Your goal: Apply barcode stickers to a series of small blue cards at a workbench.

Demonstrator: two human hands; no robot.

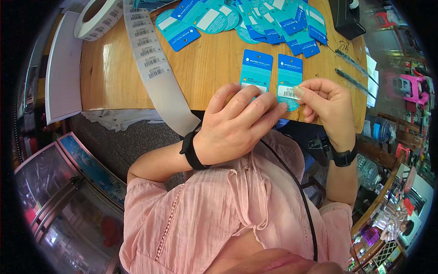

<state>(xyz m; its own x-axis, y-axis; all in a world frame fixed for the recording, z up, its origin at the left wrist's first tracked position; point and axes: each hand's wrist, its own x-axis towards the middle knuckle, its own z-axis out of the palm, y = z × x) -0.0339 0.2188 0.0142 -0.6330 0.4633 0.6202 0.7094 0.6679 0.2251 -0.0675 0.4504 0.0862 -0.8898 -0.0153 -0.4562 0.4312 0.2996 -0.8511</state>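
Two blue and teal hang tags lie side by side near the table's front edge. My left hand rests over the lower part of the left hang tag, fingers apart and bent, with a fingertip at the left edge of the right hang tag. A white barcode sticker lies on the white panel of that right tag. My right hand pinches the sticker's right edge between thumb and forefinger. My left thumb is hidden under the hand.
A label strip runs from a label roll over the front edge. Many loose hang tags are heaped at the back. Two dark thin tools lie at right, near a black box.
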